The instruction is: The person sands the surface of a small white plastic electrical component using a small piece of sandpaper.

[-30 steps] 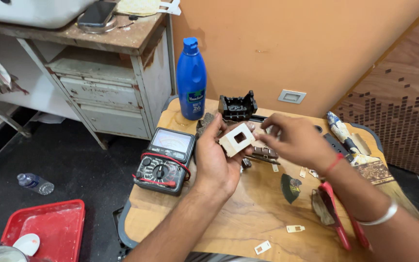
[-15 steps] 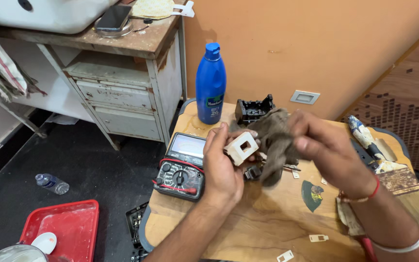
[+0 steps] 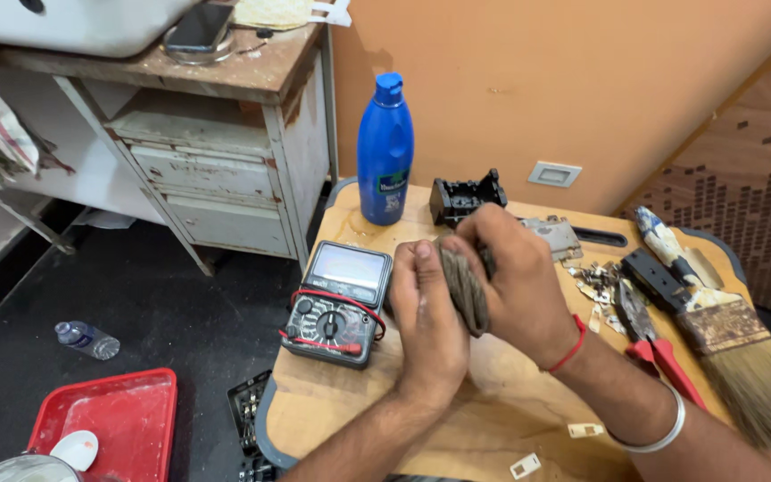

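The left hand [image 3: 430, 308] and right hand [image 3: 515, 277] are pressed together around a grey rag [image 3: 464, 287], fingers closed on it; whatever it wraps is hidden. Left of the grip lies a multimeter [image 3: 336, 303], beyond it a blue bottle [image 3: 385, 152], to its right pliers [image 3: 653, 339] and a brush [image 3: 725, 312].

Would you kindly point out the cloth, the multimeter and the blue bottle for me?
cloth [image 3: 466, 287], head view, on the bunched grey fabric showing between the two hands.
multimeter [image 3: 335, 303], head view, on its dark body between screen and dial.
blue bottle [image 3: 385, 156], head view, on the middle of its body.
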